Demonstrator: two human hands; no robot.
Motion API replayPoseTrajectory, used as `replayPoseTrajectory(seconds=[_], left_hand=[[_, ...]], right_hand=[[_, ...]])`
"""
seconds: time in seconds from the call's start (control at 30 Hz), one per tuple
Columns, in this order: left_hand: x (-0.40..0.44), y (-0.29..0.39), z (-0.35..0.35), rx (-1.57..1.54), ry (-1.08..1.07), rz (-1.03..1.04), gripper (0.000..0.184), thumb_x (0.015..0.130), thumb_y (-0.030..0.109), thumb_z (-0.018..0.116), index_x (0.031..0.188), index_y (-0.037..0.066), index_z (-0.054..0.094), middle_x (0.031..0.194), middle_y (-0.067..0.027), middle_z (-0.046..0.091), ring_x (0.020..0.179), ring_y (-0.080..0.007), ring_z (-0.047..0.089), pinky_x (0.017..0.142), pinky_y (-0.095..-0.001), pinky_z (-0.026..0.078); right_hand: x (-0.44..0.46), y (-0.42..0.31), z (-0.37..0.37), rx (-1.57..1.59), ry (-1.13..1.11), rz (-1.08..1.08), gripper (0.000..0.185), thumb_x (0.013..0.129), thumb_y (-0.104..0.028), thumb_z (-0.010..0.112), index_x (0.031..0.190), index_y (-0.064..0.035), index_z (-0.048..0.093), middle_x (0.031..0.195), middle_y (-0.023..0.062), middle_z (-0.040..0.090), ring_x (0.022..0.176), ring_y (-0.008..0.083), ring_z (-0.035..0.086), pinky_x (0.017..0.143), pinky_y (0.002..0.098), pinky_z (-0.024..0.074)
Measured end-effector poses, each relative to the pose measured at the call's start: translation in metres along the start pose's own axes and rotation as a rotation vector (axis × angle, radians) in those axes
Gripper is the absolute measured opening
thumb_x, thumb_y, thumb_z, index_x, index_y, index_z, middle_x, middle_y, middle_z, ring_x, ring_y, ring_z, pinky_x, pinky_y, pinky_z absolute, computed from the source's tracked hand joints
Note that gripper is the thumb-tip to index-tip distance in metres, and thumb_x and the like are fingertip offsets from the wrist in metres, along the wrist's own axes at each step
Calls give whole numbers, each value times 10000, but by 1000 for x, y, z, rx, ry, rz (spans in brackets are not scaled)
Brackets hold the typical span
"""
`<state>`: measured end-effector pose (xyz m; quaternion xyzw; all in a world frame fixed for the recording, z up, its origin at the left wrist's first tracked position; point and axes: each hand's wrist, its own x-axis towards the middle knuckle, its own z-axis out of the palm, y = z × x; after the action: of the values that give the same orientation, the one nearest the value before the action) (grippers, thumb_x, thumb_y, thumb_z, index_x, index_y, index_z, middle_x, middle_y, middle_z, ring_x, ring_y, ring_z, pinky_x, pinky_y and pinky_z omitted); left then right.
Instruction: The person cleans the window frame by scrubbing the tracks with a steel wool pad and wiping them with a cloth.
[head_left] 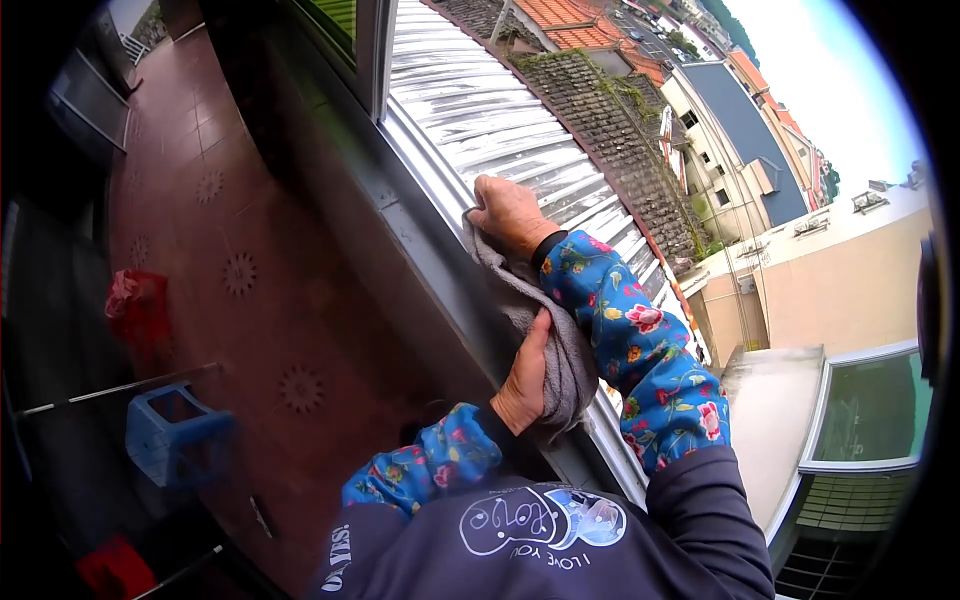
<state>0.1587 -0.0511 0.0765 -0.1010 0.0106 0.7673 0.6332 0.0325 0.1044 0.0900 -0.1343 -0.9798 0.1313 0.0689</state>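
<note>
A grey cloth lies bunched over the window sill and its metal track. My right hand is closed in a fist on the cloth's far end, right at the window track. Nearer to me, my left hand grips the cloth's thicker folds, with the thumb on top and the other fingers mostly hidden. Blue flowered sleeve covers reach down both forearms. Between the two hands the cloth hangs slightly twisted along the sill.
Outside the window are a corrugated metal roof, a tiled roof and buildings. Indoors, a blue plastic stool and a red basket stand on the reddish tiled floor. A thin rod crosses near the stool.
</note>
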Motion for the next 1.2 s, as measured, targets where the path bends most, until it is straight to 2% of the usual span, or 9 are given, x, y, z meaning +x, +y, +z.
replayPoseTrajectory(seconds=[0.23,0.43,0.57,0.6,0.73,0.77,0.9,1.2], left_hand=[[3,23,0,-10,20,19,543,980,448,424,1343,44,443,1290,-115,554,1161,-248,546,1027,-370,417],[-3,19,2,-6,10,3,545,970,458,443,1327,48,458,1262,-118,569,1146,-250,555,1012,-369,431],[-9,12,1,10,36,2,538,966,457,454,1314,47,469,1250,-117,578,1133,-249,565,1006,-375,438],[-11,9,1,17,46,-5,535,965,455,456,1311,48,472,1248,-117,579,1129,-249,567,1005,-375,439],[-22,-16,-2,-67,-10,-82,507,967,428,464,1294,41,489,1228,-122,592,1103,-245,584,986,-375,455],[-23,-24,-3,-14,16,-79,551,961,466,434,1323,51,458,1251,-131,573,1142,-270,562,1009,-405,432],[-36,-57,-6,6,59,-151,513,962,419,457,1303,36,480,1227,-139,591,1109,-270,585,980,-390,458],[-64,-124,-16,108,198,-317,522,959,409,469,1305,18,475,1220,-150,593,1083,-270,600,957,-375,475]], right_hand=[[17,3,27,-44,-62,148,327,769,-265,701,933,-13,570,916,206,639,860,376,632,768,439,501],[10,3,30,-108,-24,178,411,779,-318,703,1021,-28,541,1019,168,580,939,341,619,791,424,495],[3,18,49,-200,51,134,415,771,-351,699,1016,-60,533,984,118,562,942,287,589,783,414,447],[-3,24,56,-185,115,114,372,766,-340,687,969,-86,507,956,105,550,905,298,569,746,428,443],[-37,26,52,-168,118,109,409,778,-358,667,1015,-65,506,988,126,549,927,311,567,778,455,429],[-46,27,52,-157,117,112,401,777,-354,659,1013,-68,505,988,126,549,924,310,565,775,453,429],[-88,39,49,-127,126,122,393,765,-343,644,1012,-72,503,981,120,550,912,300,563,759,447,425],[-184,47,35,-107,164,143,381,735,-301,649,1022,-94,509,948,86,556,895,277,563,715,419,398]])
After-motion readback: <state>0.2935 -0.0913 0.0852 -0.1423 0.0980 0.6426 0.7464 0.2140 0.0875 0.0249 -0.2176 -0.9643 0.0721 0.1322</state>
